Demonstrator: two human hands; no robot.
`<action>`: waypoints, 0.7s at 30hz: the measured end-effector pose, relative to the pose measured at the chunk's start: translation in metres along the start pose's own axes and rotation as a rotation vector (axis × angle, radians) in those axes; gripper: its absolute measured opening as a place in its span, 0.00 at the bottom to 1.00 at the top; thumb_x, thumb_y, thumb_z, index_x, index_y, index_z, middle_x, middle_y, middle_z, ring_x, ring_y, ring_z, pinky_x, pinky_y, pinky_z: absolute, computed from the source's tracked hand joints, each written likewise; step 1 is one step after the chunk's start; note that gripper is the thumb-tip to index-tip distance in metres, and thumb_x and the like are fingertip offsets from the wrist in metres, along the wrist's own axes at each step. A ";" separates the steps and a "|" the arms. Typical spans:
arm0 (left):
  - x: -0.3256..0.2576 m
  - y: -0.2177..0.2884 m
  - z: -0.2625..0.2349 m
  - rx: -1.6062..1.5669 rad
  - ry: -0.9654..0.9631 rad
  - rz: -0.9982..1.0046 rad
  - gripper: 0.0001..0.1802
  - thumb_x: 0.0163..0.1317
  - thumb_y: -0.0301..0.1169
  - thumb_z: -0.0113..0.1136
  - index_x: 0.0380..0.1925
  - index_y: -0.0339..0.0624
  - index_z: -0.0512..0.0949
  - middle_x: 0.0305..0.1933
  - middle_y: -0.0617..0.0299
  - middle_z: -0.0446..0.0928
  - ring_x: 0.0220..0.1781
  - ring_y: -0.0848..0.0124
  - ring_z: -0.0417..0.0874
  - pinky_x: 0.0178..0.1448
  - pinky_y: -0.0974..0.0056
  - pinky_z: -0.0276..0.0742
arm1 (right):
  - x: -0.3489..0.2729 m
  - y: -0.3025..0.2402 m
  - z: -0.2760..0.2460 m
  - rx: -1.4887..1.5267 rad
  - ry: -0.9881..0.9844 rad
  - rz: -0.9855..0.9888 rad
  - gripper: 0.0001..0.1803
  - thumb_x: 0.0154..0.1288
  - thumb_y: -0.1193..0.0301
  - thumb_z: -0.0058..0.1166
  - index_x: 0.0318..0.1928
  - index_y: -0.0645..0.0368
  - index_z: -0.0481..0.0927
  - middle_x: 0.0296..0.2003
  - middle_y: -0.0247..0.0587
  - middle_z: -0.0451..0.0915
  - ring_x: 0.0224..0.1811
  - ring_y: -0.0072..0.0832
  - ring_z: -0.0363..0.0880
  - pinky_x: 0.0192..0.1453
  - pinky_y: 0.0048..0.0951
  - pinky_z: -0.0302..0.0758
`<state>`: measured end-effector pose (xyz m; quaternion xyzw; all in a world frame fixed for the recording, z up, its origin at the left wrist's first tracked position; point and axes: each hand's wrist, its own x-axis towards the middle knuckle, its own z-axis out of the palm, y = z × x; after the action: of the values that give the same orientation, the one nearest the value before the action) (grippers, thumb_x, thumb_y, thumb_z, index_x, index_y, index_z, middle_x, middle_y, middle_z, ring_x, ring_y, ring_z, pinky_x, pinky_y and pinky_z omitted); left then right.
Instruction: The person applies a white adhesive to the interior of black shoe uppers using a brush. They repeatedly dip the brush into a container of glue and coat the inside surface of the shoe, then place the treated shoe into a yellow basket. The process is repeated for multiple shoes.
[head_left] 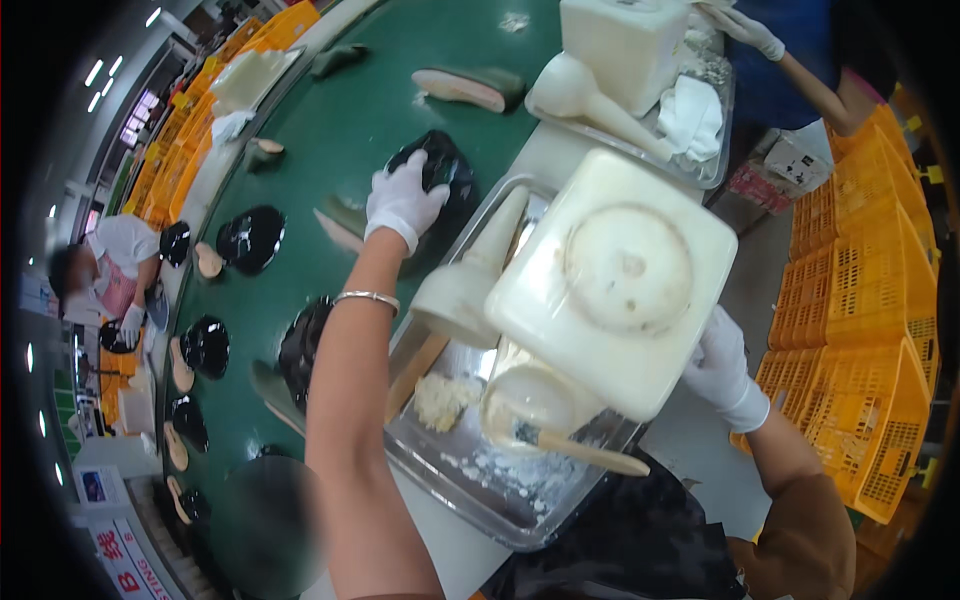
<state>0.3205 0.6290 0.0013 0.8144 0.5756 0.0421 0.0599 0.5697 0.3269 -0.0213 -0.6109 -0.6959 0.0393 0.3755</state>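
Green belt point(370, 115), glossy black rounded piece point(447, 165), left grip point(405, 198) spread over it, right grip point(724, 372) impossible to tell

Well left of the left hand point(405, 195), a white sign point(120, 562) bears red lettering; beyond the right hand point(727, 372), a box point(797, 160) has unreadable dark marks.

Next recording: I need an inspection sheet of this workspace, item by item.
Surface: green surface, bearing shoe-shaped forms and several glossy black pieces.
Things handled: black piece under the left hand; white container beside the right.
Clutter: metal tray with pale crumbs, white residue and a wooden-handled tool.
Hands: both gloved; left hand on the black piece; right hand partly hidden, grip unclear.
Cables: nothing seen.
Surroundings: yellow crates; one co-worker far left, another upper right.
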 end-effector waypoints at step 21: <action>-0.313 -0.025 -0.165 0.035 0.594 0.306 0.24 0.43 0.14 0.45 0.40 0.46 0.78 0.29 0.60 0.66 0.35 0.62 0.69 0.42 0.63 0.64 | -0.010 0.002 -0.009 0.479 0.267 0.125 0.09 0.58 0.71 0.53 0.38 0.59 0.74 0.32 0.36 0.76 0.34 0.25 0.75 0.37 0.27 0.73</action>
<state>0.1696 0.3501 0.1607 0.8444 0.4397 0.2762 -0.1316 0.5763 0.3150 -0.0214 -0.5460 -0.5724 0.1451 0.5944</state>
